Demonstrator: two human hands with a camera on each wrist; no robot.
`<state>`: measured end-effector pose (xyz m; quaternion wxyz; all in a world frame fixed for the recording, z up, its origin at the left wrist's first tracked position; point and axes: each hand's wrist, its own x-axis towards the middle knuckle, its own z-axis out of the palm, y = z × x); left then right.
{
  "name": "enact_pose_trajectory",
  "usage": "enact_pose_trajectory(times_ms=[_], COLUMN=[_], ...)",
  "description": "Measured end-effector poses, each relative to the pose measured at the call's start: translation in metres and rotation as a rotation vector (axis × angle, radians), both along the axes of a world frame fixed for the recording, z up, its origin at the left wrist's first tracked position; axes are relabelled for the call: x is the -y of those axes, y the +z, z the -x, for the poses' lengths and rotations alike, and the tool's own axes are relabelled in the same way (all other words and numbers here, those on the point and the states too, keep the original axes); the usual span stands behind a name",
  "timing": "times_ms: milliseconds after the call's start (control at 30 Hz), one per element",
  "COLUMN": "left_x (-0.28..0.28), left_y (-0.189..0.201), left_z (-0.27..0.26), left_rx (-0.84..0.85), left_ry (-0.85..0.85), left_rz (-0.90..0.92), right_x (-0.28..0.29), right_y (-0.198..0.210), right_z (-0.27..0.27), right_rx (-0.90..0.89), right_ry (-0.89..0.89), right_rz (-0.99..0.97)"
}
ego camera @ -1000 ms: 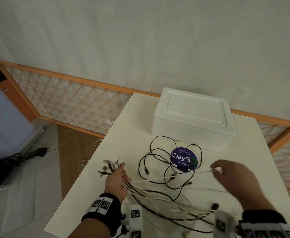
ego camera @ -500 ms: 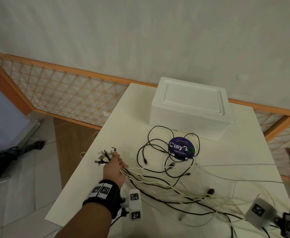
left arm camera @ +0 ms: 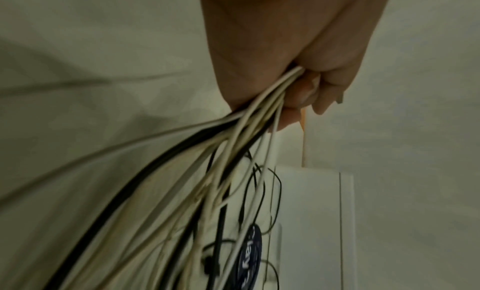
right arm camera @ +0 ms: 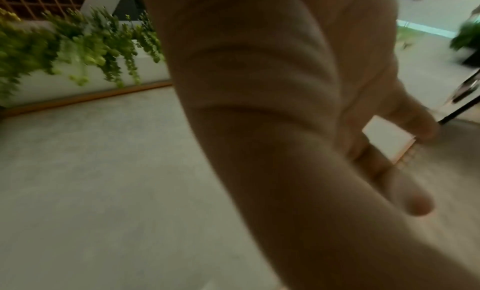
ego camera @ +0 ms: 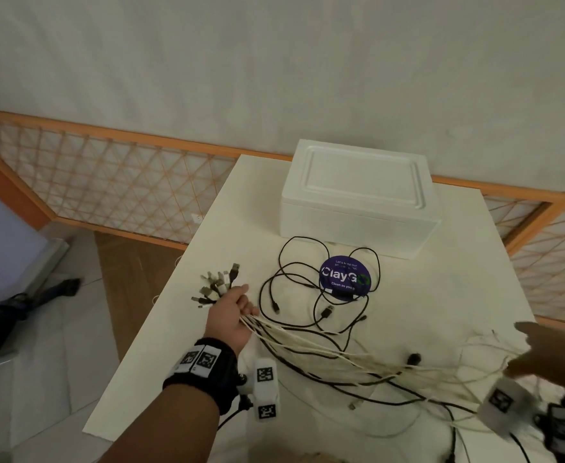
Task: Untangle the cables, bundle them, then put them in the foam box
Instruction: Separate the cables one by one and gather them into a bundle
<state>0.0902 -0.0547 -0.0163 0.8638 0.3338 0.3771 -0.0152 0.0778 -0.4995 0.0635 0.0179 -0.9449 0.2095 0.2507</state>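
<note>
My left hand (ego camera: 236, 310) grips a bunch of white and black cables (ego camera: 311, 345) near the table's left edge. Their plug ends (ego camera: 217, 287) fan out beyond the fingers. The left wrist view shows the curled fingers (left arm camera: 301, 93) closed round the cables (left arm camera: 233, 151). The strands trail right across the table toward my right hand (ego camera: 542, 355), which is blurred at the right edge. In the right wrist view its fingers (right arm camera: 413, 202) are spread with nothing between them. A loose black cable (ego camera: 294, 272) lies in loops by itself. The white foam box (ego camera: 358, 195) stands behind, lid on.
A round purple sticker (ego camera: 344, 279) lies on the white table (ego camera: 458, 295) under the black loops. An orange-framed lattice fence (ego camera: 107, 182) runs behind the table. The floor drops away left of the table edge, with a dark folded umbrella (ego camera: 13, 312) there.
My right hand pulled a white cable far out to the right, then came back in over the trailing strands and no longer pinches it. The left hand kept its grip.
</note>
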Motion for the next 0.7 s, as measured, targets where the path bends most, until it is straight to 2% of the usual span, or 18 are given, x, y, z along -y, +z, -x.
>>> enact_pose_trajectory(times_ms=[33,67,100,167,200,267,333,367,433,533,700], left_x=[0.006,0.012,0.018,0.031,0.038,0.05,0.054,0.052,0.043,0.024,-0.013], left_y=[0.003,0.005,0.007,0.009,0.011,0.012,0.011,0.01,0.012,0.013,-0.001], left_z=[-0.001,-0.001,-0.001,0.0,0.0,0.0,-0.001,0.0,0.002,0.004,0.007], left_rx=[0.009,0.02,0.031,0.054,0.066,0.089,0.08,0.067,0.052,0.01,-0.034], left_ry=[-0.01,-0.015,-0.02,-0.047,-0.07,-0.122,-0.155,-0.154,-0.111,0.082,0.172], left_rz=[0.002,0.015,0.034,0.07,0.078,0.074,0.044,0.016,0.023,0.14,0.158], right_x=[-0.029,-0.054,-0.08,-0.14,-0.17,-0.234,-0.272,-0.28,-0.273,-0.236,-0.146], right_y=[0.014,0.015,0.016,0.01,0.003,-0.01,-0.028,-0.035,-0.044,-0.051,-0.049], right_z=[-0.003,-0.008,-0.015,-0.022,-0.023,-0.014,-0.003,0.002,0.007,0.011,0.02], right_rx=[-0.018,0.04,0.13,0.294,0.306,0.167,0.005,-0.013,0.008,0.029,0.002], right_ry=[0.052,0.127,0.277,0.414,0.438,0.511,0.573,0.604,0.672,0.729,0.532], right_rz=[0.008,0.029,-0.004,-0.286,-0.447,-0.686,-0.758,-0.737,-0.593,-0.401,-0.257])
